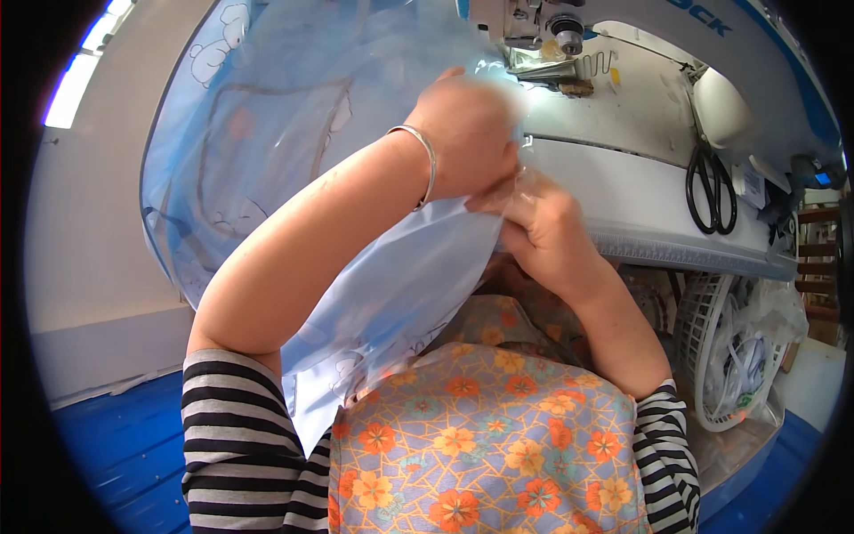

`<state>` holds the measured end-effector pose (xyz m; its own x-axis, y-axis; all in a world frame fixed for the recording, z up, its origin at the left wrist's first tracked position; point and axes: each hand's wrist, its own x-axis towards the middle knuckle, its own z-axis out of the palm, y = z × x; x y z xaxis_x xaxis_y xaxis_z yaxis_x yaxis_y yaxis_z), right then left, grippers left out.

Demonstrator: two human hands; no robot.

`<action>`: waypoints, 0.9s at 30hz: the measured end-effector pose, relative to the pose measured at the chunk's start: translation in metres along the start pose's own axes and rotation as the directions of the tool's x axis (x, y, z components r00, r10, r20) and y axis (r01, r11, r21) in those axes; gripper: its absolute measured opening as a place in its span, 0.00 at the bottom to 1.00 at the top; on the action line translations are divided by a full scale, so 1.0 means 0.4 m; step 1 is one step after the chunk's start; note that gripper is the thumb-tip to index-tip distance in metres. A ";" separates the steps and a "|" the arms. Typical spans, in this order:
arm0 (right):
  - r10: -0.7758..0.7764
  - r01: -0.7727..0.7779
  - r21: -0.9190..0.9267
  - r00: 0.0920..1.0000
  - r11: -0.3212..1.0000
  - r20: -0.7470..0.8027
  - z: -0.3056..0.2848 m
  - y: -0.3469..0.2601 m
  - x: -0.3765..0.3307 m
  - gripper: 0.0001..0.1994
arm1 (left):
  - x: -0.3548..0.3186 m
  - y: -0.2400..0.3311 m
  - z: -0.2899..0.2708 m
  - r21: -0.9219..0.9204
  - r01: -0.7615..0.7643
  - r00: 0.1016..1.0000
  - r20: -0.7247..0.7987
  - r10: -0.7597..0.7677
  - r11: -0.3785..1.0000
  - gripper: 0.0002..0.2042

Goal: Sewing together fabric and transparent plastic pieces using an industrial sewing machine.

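Note:
A sheer, light blue fabric (391,267) with printed animal outlines spreads from the left of the sewing table down over my lap. My left hand (467,133), with a silver bangle at the wrist, is closed on its right-hand edge; the knuckles are blurred and the fingers curl mostly out of sight. Just below and to the right, my right hand (544,222) pinches the same edge, its fingertips close to the left ones. Both hands are in front of the sewing machine (534,27), whose lamp lights the needle area and a metal attachment (556,76).
Black-handled scissors (710,191) lie on the table at the right, beside a white rounded object (722,109). A ruler strip (658,247) runs along the table's front edge. Below stands a white plastic basket (703,356) with scraps and clear bags. A floral apron (498,436) covers my lap.

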<state>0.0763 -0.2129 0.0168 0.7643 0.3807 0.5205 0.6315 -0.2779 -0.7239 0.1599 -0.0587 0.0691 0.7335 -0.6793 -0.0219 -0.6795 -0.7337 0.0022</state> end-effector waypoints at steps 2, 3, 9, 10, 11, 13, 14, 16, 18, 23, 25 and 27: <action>0.012 -0.010 -0.059 0.999 0.998 0.036 -0.015 0.010 0.011 0.16 | 0.008 -0.016 0.007 0.015 -0.008 0.999 -0.042 0.009 1.000 0.21; 0.020 -0.016 -0.083 0.999 0.996 0.051 -0.022 0.017 0.017 0.17 | 0.016 -0.025 0.008 0.041 -0.009 0.999 -0.042 0.011 0.999 0.21; 0.000 -0.007 -0.239 1.000 0.971 -0.030 -0.023 0.032 0.045 0.14 | 0.034 -0.072 -0.010 0.006 -0.078 0.994 0.073 0.077 0.997 0.23; -0.025 0.023 -0.279 1.000 0.960 -0.005 -0.022 0.026 0.040 0.15 | 0.025 -0.070 -0.009 -0.060 -0.017 0.989 0.143 0.025 0.998 0.23; -0.024 0.030 -0.327 0.999 0.945 0.021 -0.020 0.018 0.030 0.17 | 0.012 -0.067 -0.006 -0.093 -0.024 0.995 0.091 0.032 0.995 0.23; -0.054 0.065 -0.407 0.998 0.911 0.037 -0.008 -0.001 0.006 0.17 | -0.027 -0.057 0.004 -0.147 -0.060 0.998 -0.028 0.057 0.987 0.24; -0.085 0.088 -0.441 0.996 0.893 0.028 0.001 -0.007 -0.007 0.16 | -0.038 -0.056 0.009 -0.080 -0.046 0.997 -0.071 0.041 0.996 0.24; -0.117 0.116 -0.478 0.993 0.871 0.027 0.013 -0.013 -0.027 0.16 | -0.060 -0.054 0.018 0.074 -0.032 0.991 -0.127 0.041 0.997 0.25; -0.119 0.111 -0.467 0.993 0.877 0.013 0.020 -0.014 -0.040 0.15 | -0.075 -0.049 0.021 0.116 -0.103 0.981 -0.149 0.120 0.988 0.28; -0.098 0.090 -0.463 0.995 0.882 0.007 0.013 -0.011 -0.035 0.15 | -0.101 -0.017 0.035 -0.036 -0.028 0.995 -0.097 0.025 0.999 0.31; -0.104 0.093 -0.475 0.995 0.875 0.002 0.005 -0.007 -0.018 0.14 | -0.105 -0.022 0.043 0.080 -0.011 0.993 -0.119 0.021 0.997 0.30; -0.097 0.086 -0.485 0.995 0.870 0.002 -0.002 -0.001 0.002 0.14 | -0.098 -0.050 0.049 0.124 -0.028 0.992 -0.120 0.043 0.992 0.29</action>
<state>0.0768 -0.2132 0.0178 0.6989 0.4076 0.5877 0.6789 -0.6365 -0.3659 0.1444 -0.0170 0.0505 0.7005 -0.7069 0.0979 -0.6966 -0.7071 -0.1216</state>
